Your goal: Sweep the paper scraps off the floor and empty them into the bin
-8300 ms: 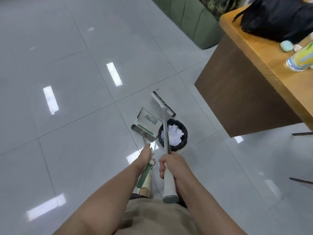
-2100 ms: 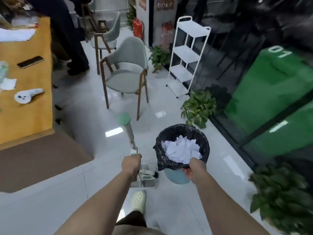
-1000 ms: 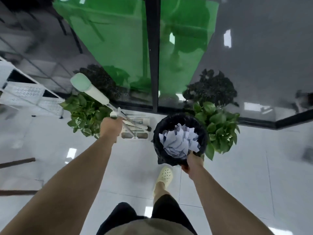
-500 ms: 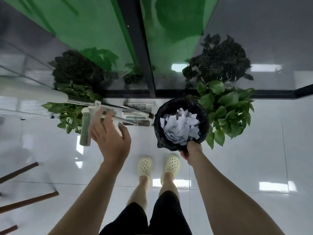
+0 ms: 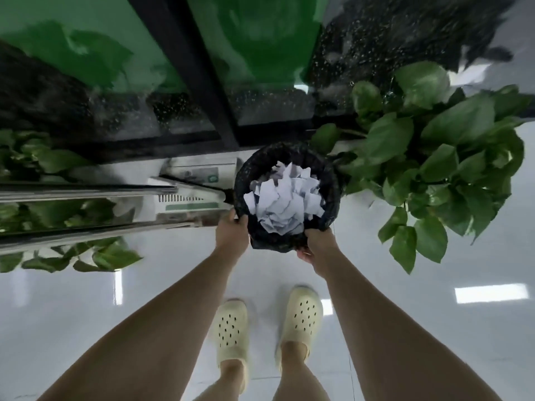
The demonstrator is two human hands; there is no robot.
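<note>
Both hands grip bin rim: left hand, right hand. Paper scraps inside; dustpan parked left. Task looks nearly done.

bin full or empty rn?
Full. White paper scraps heap up to the rim of the black-lined bin, which the left hand and right hand grip at its near edge.

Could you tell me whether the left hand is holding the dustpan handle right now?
No, the left hand grips the rim of the bin, as does the right hand.
</note>
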